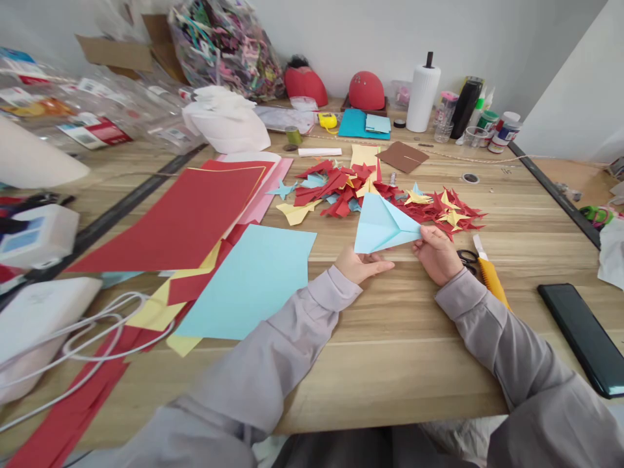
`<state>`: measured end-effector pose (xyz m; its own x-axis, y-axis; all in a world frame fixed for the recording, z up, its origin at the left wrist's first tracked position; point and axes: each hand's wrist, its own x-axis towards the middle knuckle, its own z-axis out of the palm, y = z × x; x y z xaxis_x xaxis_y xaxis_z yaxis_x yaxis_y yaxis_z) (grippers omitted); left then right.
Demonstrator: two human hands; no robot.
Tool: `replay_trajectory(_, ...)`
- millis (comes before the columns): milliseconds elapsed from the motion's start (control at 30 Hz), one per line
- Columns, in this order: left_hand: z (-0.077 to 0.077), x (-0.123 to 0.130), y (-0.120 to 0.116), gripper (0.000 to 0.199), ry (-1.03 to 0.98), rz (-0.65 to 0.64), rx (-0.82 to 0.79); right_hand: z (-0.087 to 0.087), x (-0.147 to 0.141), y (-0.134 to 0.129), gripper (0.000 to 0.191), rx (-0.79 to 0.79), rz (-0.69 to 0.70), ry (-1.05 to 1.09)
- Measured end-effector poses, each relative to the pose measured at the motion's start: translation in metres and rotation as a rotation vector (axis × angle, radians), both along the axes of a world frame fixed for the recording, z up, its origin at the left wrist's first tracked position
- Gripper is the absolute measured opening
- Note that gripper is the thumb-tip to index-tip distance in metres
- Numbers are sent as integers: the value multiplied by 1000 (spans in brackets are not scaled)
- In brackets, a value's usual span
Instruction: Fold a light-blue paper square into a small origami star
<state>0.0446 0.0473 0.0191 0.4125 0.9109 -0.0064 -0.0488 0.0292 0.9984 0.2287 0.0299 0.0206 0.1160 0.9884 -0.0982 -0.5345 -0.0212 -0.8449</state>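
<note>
A folded light-blue paper (385, 226) with creases is held up above the wooden table. My right hand (437, 252) pinches its pointed right end between thumb and fingers. Below the paper's lower left edge is my left hand (363, 263), its thumb and fingers apart, with nothing gripped between them. Behind the paper lies a pile of red, yellow and blue folded paper pieces (341, 185). A flat light-blue sheet (258, 276) rests left of my left hand, beside red sheets (195, 214).
Scissors (468, 259) and an orange-handled cutter (492, 283) lie right of my right hand, with a black phone (582, 335) further right. White cables (107, 325) cross the left side. A white bottle (423, 97) stands at the back.
</note>
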Motion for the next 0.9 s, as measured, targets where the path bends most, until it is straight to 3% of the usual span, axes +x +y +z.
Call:
replay_trajectory(133, 4, 3, -2, 37, 63, 90, -59, -3, -6, -3, 24, 14, 7, -227)
replay_trajectory(267, 6, -2, 3, 44, -53, 152, -125, 0, -11, -9, 22, 10, 71, -396)
replay_trajectory(400, 5, 0, 1, 39, 0, 166, -57, 4, -17, -14, 20, 82, 192, -575)
replay_trajectory(533, 7, 4, -5, 39, 100, 172, -9, 3, -21, -15, 21, 150, 279, -667)
replay_trajectory(767, 5, 7, -4, 30, 27, 187, -51, 2, -20, -15, 24, 187, 380, -773)
replay_trajectory(900, 4, 6, -4, 36, 45, 232, -49, 3, -20, -16, 21, 180, 394, -774)
